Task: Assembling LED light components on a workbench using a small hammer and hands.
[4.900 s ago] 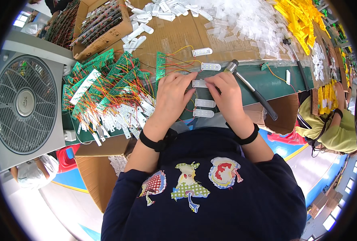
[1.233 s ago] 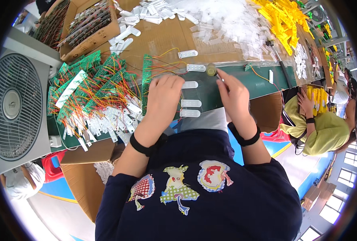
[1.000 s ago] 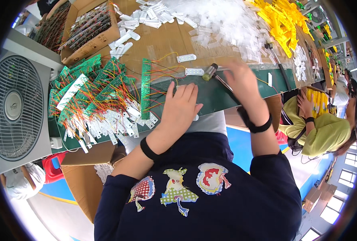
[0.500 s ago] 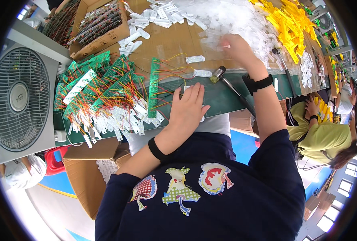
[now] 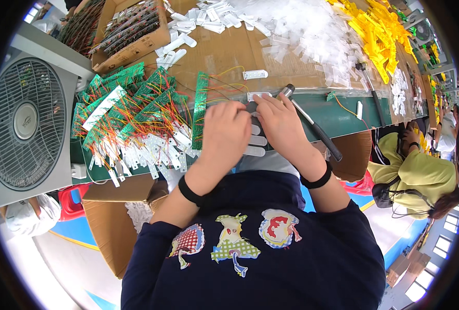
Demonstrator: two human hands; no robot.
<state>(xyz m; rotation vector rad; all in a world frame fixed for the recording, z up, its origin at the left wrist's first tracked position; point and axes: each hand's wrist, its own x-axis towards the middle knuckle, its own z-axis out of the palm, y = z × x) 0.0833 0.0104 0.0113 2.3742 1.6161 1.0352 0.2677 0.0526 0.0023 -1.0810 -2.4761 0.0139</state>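
Note:
My left hand [image 5: 223, 133] and my right hand [image 5: 282, 125] are close together at the table's near edge, fingers bent and closed, tips almost meeting. Whatever is pinched between them is too small and covered to name. Under and between the hands lie several rounded pale strips [image 5: 255, 151]. Just past the fingertips is a small white LED board [image 5: 259, 96], partly covered; another LED board [image 5: 255, 74] lies farther off. Thin red and yellow wires run from these toward a long green circuit board [image 5: 200, 103] beside my left hand. A hammer [image 5: 314, 126] rests right of my right hand.
Left lies a heap of wired green circuit boards [image 5: 136, 111], beside a box fan [image 5: 28, 124]. Farther back are a cardboard box [image 5: 131, 46], clear plastic pieces [image 5: 312, 41] and yellow parts [image 5: 376, 41]. A second hammer [image 5: 371, 95] lies right, nearer a co-worker in a yellow-green top [image 5: 425, 178].
My right hand has come back from the clear plastic pieces to meet my left hand. My left hand's fingers, spread flat before, are now bent. The near hammer lies slightly shifted.

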